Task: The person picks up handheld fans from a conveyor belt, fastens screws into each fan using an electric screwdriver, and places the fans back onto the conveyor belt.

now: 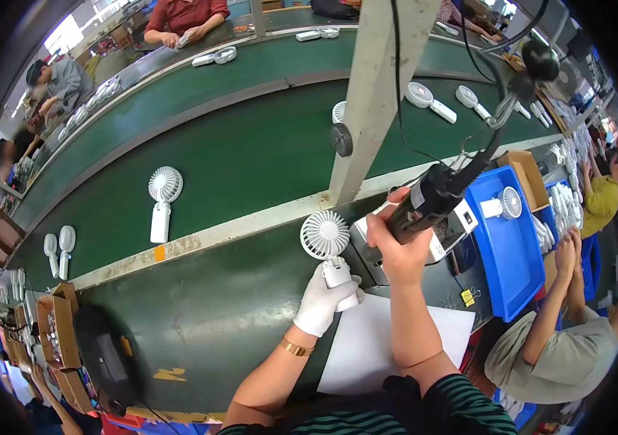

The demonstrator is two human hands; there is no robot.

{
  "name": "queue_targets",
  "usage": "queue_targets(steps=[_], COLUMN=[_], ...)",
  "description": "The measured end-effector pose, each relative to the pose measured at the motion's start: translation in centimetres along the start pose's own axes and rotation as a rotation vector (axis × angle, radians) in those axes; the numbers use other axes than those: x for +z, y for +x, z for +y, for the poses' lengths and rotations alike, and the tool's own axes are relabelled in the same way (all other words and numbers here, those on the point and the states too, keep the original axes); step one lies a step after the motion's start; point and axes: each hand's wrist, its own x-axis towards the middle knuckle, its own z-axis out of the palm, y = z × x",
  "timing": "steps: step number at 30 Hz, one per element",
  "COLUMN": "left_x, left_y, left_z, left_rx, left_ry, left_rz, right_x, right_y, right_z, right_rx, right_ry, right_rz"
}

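A white handheld fan [326, 233] is in my left hand [318, 299], which wears a white glove and is closed around its handle. The fan's round grille points away from me, above the green bench. My bare right hand [402, 250] grips a black electric screwdriver [426, 201] whose cable runs up to the right. The screwdriver is held apart from the fan, to its right; its tip is hidden. Beneath my right forearm lies a white sheet [367, 344]. Behind the right hand stands a white and grey box-shaped device [460, 221], partly covered.
A post [378, 94] rises from the bench edge. Beyond it, a green conveyor [251, 159] carries several fans, one [164, 199] at left. A blue tray [505, 268] holding a fan [510, 203] stands right, beside a co-worker [555, 348]. A black object [106, 355] lies left.
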Motion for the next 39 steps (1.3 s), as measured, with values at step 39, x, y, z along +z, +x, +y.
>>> queue_targets(steps=[39], left_x=[-8.1], left_y=[7.3], left_z=[18.7], left_rx=[0.468], left_ry=[1.773], left_rz=[1.21], right_x=[-0.2], right_y=[1.0], right_z=[-0.7], right_rx=[-0.097], right_ry=[-0.102], right_rz=[0.076])
